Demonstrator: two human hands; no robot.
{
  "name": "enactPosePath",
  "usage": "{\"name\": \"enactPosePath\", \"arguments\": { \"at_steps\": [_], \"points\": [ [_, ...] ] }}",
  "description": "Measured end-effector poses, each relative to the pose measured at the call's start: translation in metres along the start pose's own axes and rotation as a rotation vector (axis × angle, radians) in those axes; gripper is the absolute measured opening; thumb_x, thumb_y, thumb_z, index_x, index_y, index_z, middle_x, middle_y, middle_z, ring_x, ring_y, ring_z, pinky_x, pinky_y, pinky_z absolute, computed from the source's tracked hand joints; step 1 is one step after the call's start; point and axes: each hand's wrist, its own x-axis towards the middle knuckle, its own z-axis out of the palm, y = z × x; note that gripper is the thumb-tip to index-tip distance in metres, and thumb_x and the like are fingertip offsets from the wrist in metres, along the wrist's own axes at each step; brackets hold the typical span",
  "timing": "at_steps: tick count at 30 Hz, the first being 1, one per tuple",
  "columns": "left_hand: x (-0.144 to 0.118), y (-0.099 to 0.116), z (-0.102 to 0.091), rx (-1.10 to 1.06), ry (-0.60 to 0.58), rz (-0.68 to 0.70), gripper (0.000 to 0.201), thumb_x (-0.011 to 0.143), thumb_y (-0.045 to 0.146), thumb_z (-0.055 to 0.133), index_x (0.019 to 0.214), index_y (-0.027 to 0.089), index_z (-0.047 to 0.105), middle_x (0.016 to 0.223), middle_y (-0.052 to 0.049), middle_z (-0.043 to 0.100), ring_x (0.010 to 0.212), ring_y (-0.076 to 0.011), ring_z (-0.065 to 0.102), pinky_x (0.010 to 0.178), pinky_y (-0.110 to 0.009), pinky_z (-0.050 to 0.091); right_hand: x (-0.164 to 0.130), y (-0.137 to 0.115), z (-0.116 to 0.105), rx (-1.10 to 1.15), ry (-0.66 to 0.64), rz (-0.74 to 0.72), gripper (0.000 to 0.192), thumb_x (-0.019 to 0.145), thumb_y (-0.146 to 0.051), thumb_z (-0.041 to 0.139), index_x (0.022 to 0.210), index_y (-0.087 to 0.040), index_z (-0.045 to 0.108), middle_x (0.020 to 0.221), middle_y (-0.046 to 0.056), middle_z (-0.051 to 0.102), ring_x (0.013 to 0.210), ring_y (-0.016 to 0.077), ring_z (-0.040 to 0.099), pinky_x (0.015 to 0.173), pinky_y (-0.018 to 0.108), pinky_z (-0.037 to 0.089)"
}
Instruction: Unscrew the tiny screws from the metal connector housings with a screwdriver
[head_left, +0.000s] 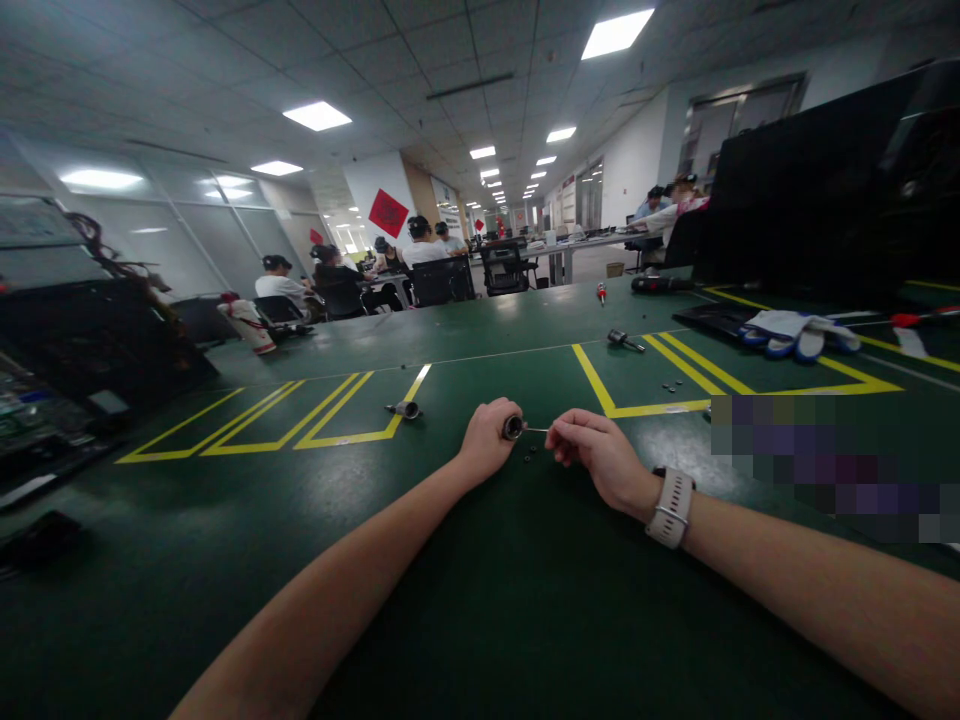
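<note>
My left hand (489,440) is wrapped around a dark cylindrical metal part (512,428), whose round hollow end faces me. My right hand (592,445), with a watch on its wrist, pinches a thin metal rod (537,430) between thumb and fingers. The rod points left, and its far tip meets or lies very near the side of the cylindrical part; I cannot tell which. On the green table (465,600) just below the hands are a few tiny dark pieces (528,457), too small to name.
Similar metal parts lie left (406,410) and right (624,341) by yellow tape. Small rings (671,387) lie right. Farther back are a red screwdriver (601,293), a black tool (661,285) and white-blue gloves (799,333). Black equipment (810,190) stands right; people sit beyond.
</note>
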Motion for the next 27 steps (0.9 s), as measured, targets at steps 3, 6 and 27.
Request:
{"name": "enactPosePath", "arguments": {
  "at_steps": [3, 6, 27],
  "points": [
    [-0.0004, -0.0020, 0.0009, -0.134, 0.023, 0.012, 0.012, 0.077, 0.023, 0.056, 0.068, 0.017, 0.050, 0.069, 0.001, 0.052, 0.065, -0.0128, 0.048, 0.062, -0.025, 0.036, 0.0028, 0.0006, -0.0025, 0.110, -0.008, 0.050, 0.014, 0.072, -0.029, 0.060, 0.064, -0.018, 0.058, 0.066, 0.001, 0.060, 0.057, 0.0123, 0.049, 0.056, 0.028, 0.034],
    [-0.0003, -0.0033, 0.0015, -0.225, 0.025, 0.025, 0.015, 0.077, 0.025, 0.057, 0.068, 0.016, 0.049, 0.069, 0.001, 0.051, 0.064, -0.0120, 0.047, 0.060, -0.024, 0.036, 0.0040, 0.0016, -0.0038, 0.158, -0.024, 0.067, 0.013, 0.072, -0.029, 0.060, 0.066, -0.018, 0.059, 0.068, 0.001, 0.061, 0.058, 0.0122, 0.050, 0.056, 0.028, 0.034],
    [-0.0007, -0.0019, 0.0001, -0.094, -0.011, 0.061, 0.009, 0.076, 0.017, 0.054, 0.069, 0.017, 0.051, 0.070, 0.001, 0.053, 0.067, -0.0136, 0.049, 0.065, -0.027, 0.036, 0.0034, -0.0014, -0.0029, 0.119, 0.018, 0.063, 0.013, 0.068, -0.028, 0.061, 0.061, -0.018, 0.059, 0.063, 0.001, 0.060, 0.056, 0.0124, 0.049, 0.057, 0.029, 0.034]
  ]
}}
